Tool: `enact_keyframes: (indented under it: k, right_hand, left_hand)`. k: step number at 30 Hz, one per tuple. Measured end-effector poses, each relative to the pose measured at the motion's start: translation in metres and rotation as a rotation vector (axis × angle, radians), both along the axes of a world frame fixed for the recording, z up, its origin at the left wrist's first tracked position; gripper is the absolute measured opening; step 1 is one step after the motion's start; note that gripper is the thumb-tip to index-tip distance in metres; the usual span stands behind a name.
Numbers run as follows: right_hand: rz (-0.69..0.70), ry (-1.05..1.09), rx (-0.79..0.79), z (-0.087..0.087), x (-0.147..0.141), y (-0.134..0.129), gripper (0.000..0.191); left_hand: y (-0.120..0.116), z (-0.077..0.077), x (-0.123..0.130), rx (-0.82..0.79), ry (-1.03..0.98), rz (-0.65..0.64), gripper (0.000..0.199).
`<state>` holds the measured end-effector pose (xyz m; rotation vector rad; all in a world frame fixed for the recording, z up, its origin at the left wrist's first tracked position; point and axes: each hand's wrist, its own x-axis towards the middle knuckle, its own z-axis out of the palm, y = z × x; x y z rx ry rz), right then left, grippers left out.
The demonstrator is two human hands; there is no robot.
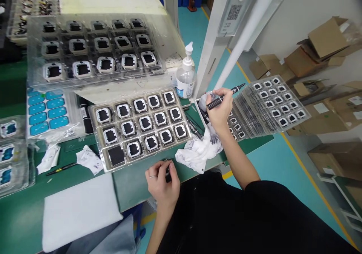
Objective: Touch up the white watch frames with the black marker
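My right hand [220, 110] is closed around a black marker pen [215, 102], raised over the right end of the bench with one end pointing up and right. At the bench's front edge, my left hand [163, 180] has its fingers curled on a small dark part [168, 175], mostly hidden by them. Ahead of that hand lies a clear plastic tray [113, 142] of white-framed, black-centred square parts [145, 122]; its front-left pocket shows only a dark square. A crumpled, stained white cloth [198, 154] sits between my hands, with another marker [195, 128] beside it.
A pump bottle [185, 82] stands behind the tray. Another filled tray [96, 48] is raised at the back. To the right, a row of stacked trays [251, 110] leans past the bench edge. A white folded cloth [82, 212] lies front left; cardboard boxes [328, 39] line the wall.
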<state>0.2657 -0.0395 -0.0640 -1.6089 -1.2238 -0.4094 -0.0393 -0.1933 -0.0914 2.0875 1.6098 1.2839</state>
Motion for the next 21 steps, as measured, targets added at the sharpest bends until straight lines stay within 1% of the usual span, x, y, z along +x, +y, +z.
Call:
enact_keyframes:
  k: [6,14,21]
  right_hand:
    - [0.031,0.032,0.045,0.0022,-0.0017,0.0009,0.023]
    - [0.041,0.101,0.002,0.0066,-0.0027,-0.0023,0.023]
    - [0.033,0.166,0.002,0.0084,-0.0044,-0.0015,0.026]
  left_hand:
    - [0.0005,0.0000,0.0007,0.013,-0.010,-0.005,0.012]
    - [0.0011,-0.0018,0.0005,0.013,0.007,0.002,0.011]
    - [0.0015,-0.0035,-0.0001,0.025,0.012,-0.011,0.011]
